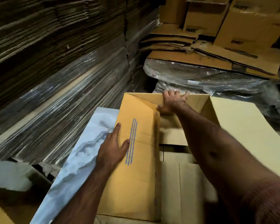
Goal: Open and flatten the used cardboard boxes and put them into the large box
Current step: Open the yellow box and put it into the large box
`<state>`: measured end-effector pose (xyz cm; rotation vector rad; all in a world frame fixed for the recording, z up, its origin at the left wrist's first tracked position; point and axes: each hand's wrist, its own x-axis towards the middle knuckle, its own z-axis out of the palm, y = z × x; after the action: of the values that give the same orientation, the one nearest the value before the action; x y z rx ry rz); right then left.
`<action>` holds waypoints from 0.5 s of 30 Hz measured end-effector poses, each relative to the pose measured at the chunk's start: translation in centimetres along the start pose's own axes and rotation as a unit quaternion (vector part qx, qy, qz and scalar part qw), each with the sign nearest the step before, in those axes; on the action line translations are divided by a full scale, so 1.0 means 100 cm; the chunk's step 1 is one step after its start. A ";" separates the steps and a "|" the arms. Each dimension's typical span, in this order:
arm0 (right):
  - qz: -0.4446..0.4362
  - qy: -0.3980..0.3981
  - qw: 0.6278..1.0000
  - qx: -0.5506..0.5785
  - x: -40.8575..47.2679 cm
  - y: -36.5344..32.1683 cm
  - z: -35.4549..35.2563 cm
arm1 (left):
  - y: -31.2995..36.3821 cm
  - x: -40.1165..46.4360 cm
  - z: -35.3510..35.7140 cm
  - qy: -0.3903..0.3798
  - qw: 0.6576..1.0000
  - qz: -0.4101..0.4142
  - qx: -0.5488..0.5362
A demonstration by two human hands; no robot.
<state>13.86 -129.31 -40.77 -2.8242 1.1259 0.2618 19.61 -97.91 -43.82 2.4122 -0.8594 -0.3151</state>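
A brown cardboard box [141, 159] with blue print stands open in front of me, its near side panel leaning inward. My left hand [112, 147] lies flat on that printed panel, fingers straight, pressing on it. My right hand [172, 101] grips the far top edge of the box, fingers curled over the rim and thumb on the inside. Inside the box lie flattened pale cardboard pieces [181, 175]. A pale flap [242, 126] spreads out to the right.
A blue-white marbled panel [81, 159] lies left of the box. Tall stacks of flat, plastic-wrapped cardboard [55, 70] fill the left. Behind, a wrapped bundle [200, 76] carries flattened cartons, with upright boxes [233, 18] at the top right.
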 end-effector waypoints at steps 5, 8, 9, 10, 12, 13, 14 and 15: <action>-0.006 0.001 0.999 0.034 -0.017 -0.002 0.007 | 0.005 -0.001 -0.004 -0.009 1.000 -0.012 0.000; -0.003 -0.015 0.994 0.112 -0.051 -0.008 0.014 | 0.008 -0.001 -0.005 -0.011 1.000 -0.017 -0.004; 0.003 -0.017 0.990 0.139 -0.068 -0.012 0.018 | 0.009 -0.003 -0.006 -0.012 1.000 -0.018 -0.008; 0.012 -0.012 0.985 0.172 -0.087 -0.017 0.024 | 0.011 -0.005 -0.007 -0.013 1.000 -0.015 -0.016; 0.028 -0.001 0.968 0.248 -0.129 -0.025 0.038 | 0.014 -0.007 -0.009 -0.017 0.999 -0.007 -0.028; 0.037 -0.004 0.957 0.288 -0.152 -0.028 0.044 | 0.016 -0.009 -0.010 -0.021 0.999 -0.003 -0.034; 0.042 -0.004 0.946 0.322 -0.175 -0.031 0.051 | 0.016 -0.011 -0.012 -0.024 0.999 -0.003 -0.045; 0.055 -0.002 0.935 0.350 -0.197 -0.034 0.057 | 0.015 -0.015 -0.012 -0.027 0.997 -0.006 -0.066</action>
<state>1.47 -112.71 -42.55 -2.1334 1.0945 -0.1154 18.18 -97.34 -41.91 2.2957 -0.8214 -0.4300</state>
